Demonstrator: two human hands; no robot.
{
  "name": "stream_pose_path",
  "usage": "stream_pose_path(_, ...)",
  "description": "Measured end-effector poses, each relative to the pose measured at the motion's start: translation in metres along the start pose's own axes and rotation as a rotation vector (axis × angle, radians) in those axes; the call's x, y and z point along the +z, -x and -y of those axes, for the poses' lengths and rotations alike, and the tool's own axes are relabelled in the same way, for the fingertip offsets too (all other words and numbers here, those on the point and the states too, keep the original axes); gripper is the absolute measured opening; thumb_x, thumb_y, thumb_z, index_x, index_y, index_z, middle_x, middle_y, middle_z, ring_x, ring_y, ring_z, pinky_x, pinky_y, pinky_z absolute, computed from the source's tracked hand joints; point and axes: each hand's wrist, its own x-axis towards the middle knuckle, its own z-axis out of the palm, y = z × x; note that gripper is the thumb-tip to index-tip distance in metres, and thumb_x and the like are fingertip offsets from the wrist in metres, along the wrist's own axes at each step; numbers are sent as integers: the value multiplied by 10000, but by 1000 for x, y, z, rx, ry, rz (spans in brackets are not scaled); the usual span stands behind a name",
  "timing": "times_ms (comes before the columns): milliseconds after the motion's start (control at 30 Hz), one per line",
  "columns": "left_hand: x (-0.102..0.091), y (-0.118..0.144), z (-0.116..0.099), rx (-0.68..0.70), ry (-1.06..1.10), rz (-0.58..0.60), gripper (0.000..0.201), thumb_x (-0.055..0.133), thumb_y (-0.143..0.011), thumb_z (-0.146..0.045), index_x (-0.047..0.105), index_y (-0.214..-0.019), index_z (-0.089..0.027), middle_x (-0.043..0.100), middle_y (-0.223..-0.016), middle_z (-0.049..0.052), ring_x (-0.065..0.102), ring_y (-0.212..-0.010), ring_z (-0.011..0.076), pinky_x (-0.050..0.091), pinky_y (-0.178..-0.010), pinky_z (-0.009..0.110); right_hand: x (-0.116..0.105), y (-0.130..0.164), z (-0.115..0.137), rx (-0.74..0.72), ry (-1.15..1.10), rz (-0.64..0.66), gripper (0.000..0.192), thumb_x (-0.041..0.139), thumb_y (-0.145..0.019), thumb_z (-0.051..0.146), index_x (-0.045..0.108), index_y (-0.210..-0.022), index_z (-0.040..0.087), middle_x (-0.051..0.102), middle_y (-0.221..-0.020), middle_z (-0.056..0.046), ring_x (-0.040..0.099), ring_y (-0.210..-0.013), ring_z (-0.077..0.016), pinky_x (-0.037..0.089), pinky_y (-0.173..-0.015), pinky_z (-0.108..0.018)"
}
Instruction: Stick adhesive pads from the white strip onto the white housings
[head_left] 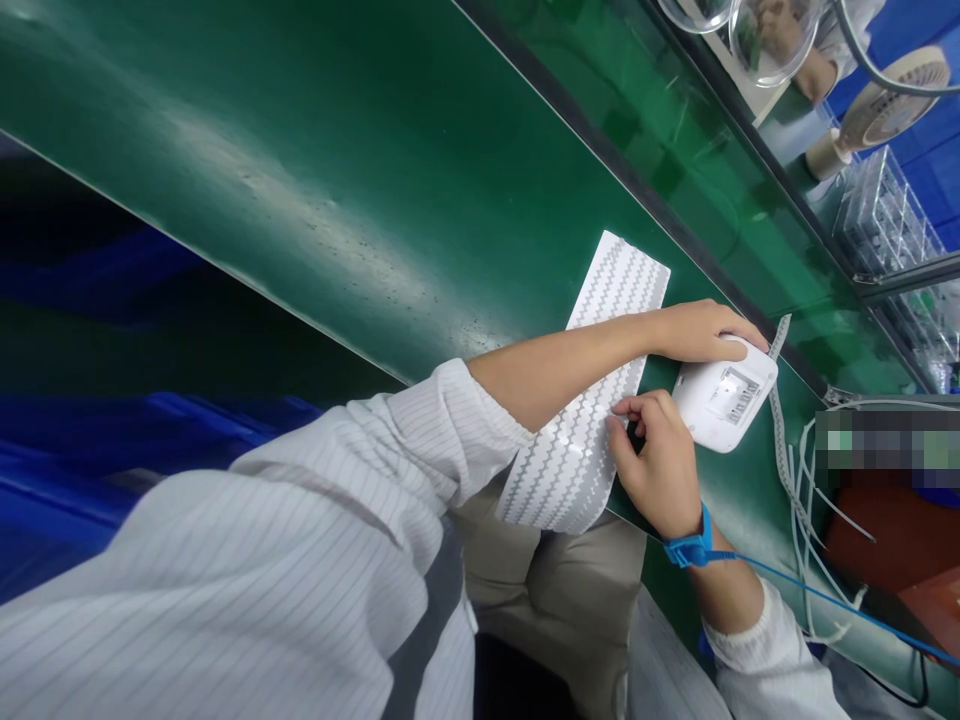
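My left hand [701, 330] grips the upper edge of a white plastic device [697, 395], thumb over its face and fingers along its far side. The device lies on the bench and shows a recessed compartment with metal contacts. My right hand [660, 460], with a blue wrist strap [690, 545], is closed in a pinch at the right edge of a sticker sheet [622, 285]. Rows of grey zigzag shapes cover this white sheet. It passes under my left forearm, and its near end bends over the bench edge above my lap. Whether a loose sticker is between my fingertips is hidden.
The green bench [420, 170] runs diagonally, with a raised rail along its far side. White cables [802, 500] and a ribbon-like strip [780, 420] lie right of the device. Beyond the rail stand a fan [892, 95], clear trays [885, 215] and another person's hand [814, 75].
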Motion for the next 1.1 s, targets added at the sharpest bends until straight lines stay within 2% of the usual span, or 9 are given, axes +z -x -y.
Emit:
stream_pose_path(233,-2,1,-3,-23,-8,2,596,564,-973,-165,801,-1514,-250,743,-1651,13,676,-1552,237,496,-1334,356,0,0,0,2,-37,7,48,636,-1109,224,679,-1100,242,694,-1057,-71,682,-913,-241,612,-828,-414)
stream_pose_path(600,-2,2,-3,-10,-8,-1,587,561,-978,-160,807,-1507,-226,761,-1625,42,706,-1510,252,514,-1326,393,0,4,-2,3,-82,-17,35,664,-1102,219,684,-1103,248,693,-1061,-60,655,-867,-218,617,-801,-384)
stream_pose_path(767,-2,2,-3,-14,-4,-1,588,557,-979,-168,813,-1501,-256,742,-1651,31,677,-1547,266,501,-1344,417,2,6,-5,2,-67,-50,105,656,-1095,206,714,-1174,244,695,-1061,-61,638,-835,-212,609,-778,-383)
stream_pose_path(1100,-2,2,-3,-12,12,-5,577,560,-981,-174,822,-1489,-257,748,-1644,17,687,-1535,257,495,-1348,392,3,5,-3,-22,-41,-37,99,639,-1104,200,722,-1133,245,718,-1072,-75,677,-887,-235,613,-794,-400)
